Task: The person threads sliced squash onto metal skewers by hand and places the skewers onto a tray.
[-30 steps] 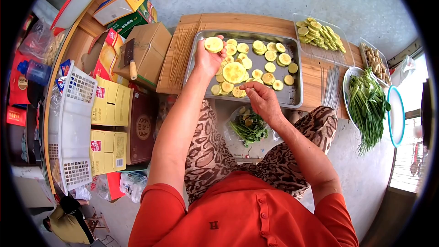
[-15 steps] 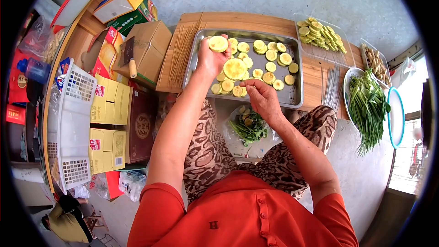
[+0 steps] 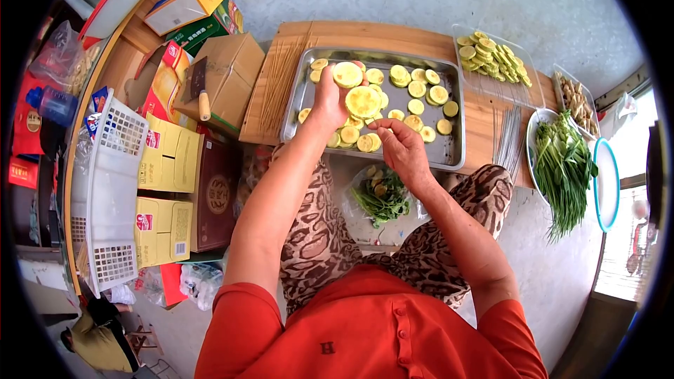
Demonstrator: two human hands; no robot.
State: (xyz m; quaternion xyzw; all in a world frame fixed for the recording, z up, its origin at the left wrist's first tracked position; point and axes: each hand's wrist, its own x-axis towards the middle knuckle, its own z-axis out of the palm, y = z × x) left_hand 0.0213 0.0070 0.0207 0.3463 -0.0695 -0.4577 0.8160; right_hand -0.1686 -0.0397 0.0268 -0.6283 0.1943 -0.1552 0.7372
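My left hand (image 3: 327, 102) is closed around a round zucchini slice (image 3: 347, 74) above the left half of a metal tray (image 3: 455, 147). Just below it, nearer me, a larger-looking slice (image 3: 363, 102) appears raised above the tray, between my two hands. Thumb and fingers of my right hand (image 3: 406, 151) are pinched together at that slice's lower right; whatever thin thing they hold is too small to make out. Many more zucchini slices (image 3: 416, 89) lie across the tray, some overlapping.
Bamboo skewers (image 3: 279, 74) lie left of the tray, metal skewers (image 3: 507, 130) right. A clear container of slices (image 3: 491, 56) and a plate of greens (image 3: 562, 161) stand at right. Under the table's edge sits a bag of greens (image 3: 381, 195). Boxes (image 3: 165, 154) line the left.
My left hand has moved slightly right and toward me, bringing its slice up against the larger-looking one. My right hand stays nearly in place, still pinched.
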